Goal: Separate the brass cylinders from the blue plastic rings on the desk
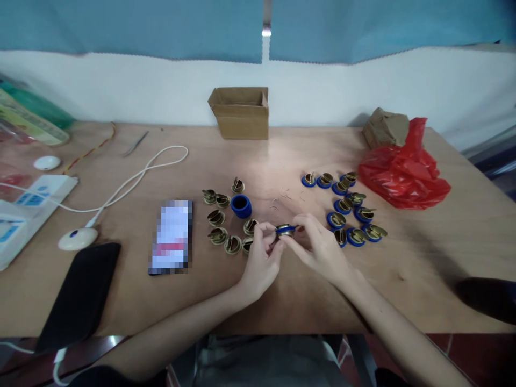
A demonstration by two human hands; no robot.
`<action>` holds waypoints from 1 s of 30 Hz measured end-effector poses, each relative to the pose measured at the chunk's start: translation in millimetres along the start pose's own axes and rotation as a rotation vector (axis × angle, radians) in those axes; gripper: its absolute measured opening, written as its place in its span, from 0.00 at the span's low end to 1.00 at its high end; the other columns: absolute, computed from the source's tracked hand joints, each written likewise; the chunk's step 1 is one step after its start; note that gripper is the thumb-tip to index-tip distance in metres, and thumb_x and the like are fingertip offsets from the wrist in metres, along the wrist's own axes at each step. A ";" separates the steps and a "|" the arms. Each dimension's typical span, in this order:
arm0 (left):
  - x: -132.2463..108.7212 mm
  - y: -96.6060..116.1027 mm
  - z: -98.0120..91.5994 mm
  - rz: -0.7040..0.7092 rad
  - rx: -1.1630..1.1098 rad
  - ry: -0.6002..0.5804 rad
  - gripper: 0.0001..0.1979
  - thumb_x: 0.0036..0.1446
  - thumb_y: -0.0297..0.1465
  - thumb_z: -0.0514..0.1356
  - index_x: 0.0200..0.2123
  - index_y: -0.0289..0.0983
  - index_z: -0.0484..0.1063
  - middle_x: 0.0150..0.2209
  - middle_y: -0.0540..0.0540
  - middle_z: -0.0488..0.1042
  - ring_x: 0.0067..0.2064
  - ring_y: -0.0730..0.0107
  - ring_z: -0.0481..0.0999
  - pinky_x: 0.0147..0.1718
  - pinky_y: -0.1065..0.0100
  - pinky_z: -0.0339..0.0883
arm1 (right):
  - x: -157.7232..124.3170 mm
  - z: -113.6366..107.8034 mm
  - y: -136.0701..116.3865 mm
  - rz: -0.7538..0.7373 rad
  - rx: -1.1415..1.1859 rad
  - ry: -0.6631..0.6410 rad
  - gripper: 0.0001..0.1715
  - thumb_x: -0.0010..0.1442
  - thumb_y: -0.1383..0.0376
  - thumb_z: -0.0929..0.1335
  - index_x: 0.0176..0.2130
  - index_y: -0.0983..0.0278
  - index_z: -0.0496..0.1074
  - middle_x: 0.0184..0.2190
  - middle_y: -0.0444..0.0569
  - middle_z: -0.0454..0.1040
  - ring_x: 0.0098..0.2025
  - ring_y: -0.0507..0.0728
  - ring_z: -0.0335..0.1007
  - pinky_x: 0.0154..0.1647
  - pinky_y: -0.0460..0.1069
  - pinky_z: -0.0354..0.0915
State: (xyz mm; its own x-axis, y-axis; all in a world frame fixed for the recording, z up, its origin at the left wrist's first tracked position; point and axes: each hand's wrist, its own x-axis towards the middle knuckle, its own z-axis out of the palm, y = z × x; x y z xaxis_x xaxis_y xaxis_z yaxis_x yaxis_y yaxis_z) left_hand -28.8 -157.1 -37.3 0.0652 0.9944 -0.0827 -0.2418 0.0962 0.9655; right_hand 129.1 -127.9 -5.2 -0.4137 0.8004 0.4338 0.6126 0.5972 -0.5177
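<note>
My left hand (261, 258) and my right hand (320, 244) meet over the middle of the wooden table (282, 290). Both pinch one small brass part with a blue ring (286, 230) between their fingertips, just above the tabletop. To the left lie several bare brass parts (220, 220) around a loose blue ring (241, 206). To the right lie several brass parts fitted with blue rings (350, 209). A few thin wire springs (282, 196) are scattered behind my hands.
A small open cardboard box (241, 113) stands at the back. A red plastic bag (403, 172) and crumpled brown paper (385, 128) sit at the right. A phone (171, 236), a black phone (83, 293), a white cable (133, 180) and white devices (24, 209) lie left.
</note>
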 end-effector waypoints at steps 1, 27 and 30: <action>0.0 0.1 0.1 -0.004 -0.005 -0.007 0.15 0.63 0.34 0.63 0.44 0.42 0.57 0.38 0.49 0.75 0.41 0.68 0.81 0.41 0.67 0.72 | -0.9 0.8 0.6 0.022 -0.006 -0.005 0.12 0.69 0.57 0.68 0.46 0.62 0.66 0.38 0.50 0.74 0.36 0.56 0.75 0.37 0.50 0.72; 2.5 -7.4 -1.0 0.087 0.100 -0.028 0.11 0.62 0.34 0.63 0.42 0.40 0.63 0.40 0.47 0.74 0.45 0.66 0.77 0.45 0.63 0.71 | 0.5 -1.8 0.7 -0.076 0.083 -0.001 0.09 0.69 0.62 0.68 0.48 0.61 0.66 0.41 0.52 0.74 0.43 0.59 0.75 0.43 0.53 0.74; 2.3 -4.5 -0.9 0.055 0.095 -0.035 0.11 0.60 0.33 0.64 0.38 0.39 0.63 0.36 0.49 0.73 0.41 0.68 0.76 0.41 0.66 0.69 | 0.5 -3.2 1.2 -0.049 0.097 0.007 0.11 0.68 0.61 0.69 0.49 0.61 0.66 0.41 0.51 0.76 0.43 0.59 0.76 0.43 0.53 0.74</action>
State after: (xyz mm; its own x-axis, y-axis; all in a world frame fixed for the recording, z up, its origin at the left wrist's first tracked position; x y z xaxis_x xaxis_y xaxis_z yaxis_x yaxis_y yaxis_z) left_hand -28.4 -155.3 -42.0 0.0886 0.9958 -0.0220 -0.1534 0.0355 0.9875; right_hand 131.8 -126.9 -3.3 -0.4365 0.7701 0.4653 0.5238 0.6380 -0.5645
